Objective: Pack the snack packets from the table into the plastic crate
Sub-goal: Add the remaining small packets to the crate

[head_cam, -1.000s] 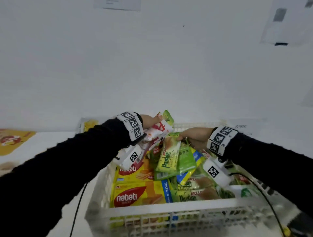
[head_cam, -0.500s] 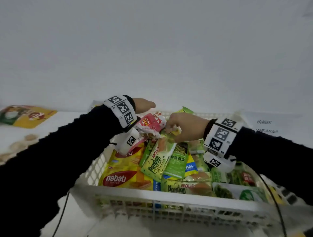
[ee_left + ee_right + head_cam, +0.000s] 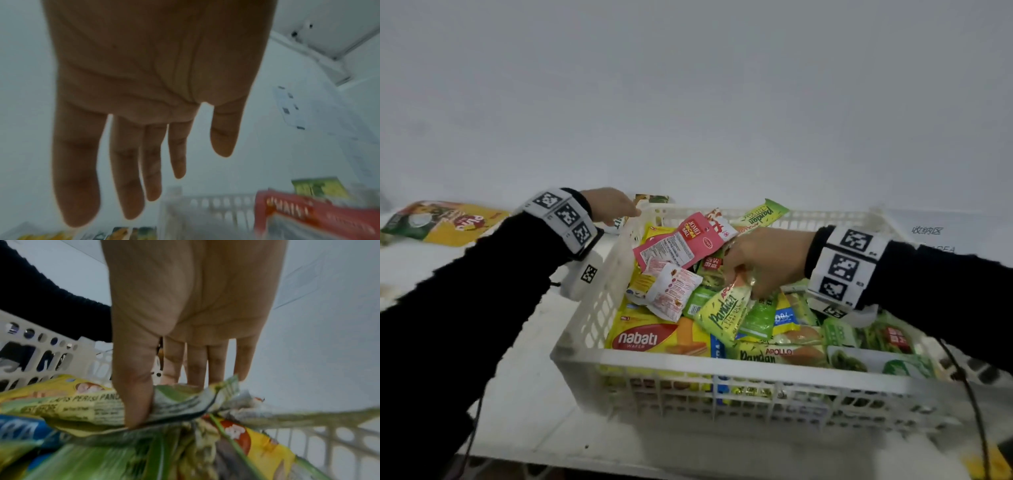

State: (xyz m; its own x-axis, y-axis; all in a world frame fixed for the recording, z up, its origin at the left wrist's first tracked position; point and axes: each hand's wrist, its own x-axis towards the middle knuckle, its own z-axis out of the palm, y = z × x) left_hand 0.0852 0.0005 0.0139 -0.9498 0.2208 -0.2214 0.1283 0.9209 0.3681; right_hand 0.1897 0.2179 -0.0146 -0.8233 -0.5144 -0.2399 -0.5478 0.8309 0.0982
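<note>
Head view shows the right hand (image 3: pixel 763 262) inside the white crate (image 3: pixel 722 380), pinching the top of a green Pandan packet (image 3: pixel 724 313) between thumb and fingers. Just left of it a pink cocoa-ball packet (image 3: pixel 681 240) lies over the pile. The left hand (image 3: pixel 607 205), fingers spread and holding nothing, hovers over the crate's far left corner; beyond its wrist a yellow packet (image 3: pixel 448 222) lies on the table (image 3: pixel 524 377).

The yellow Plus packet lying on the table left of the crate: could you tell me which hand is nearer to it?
Left. The left hand hovers open at the crate's far-left corner, toward that Plus packet; the right hand pinches a Pandan packet inside the crate.
</note>
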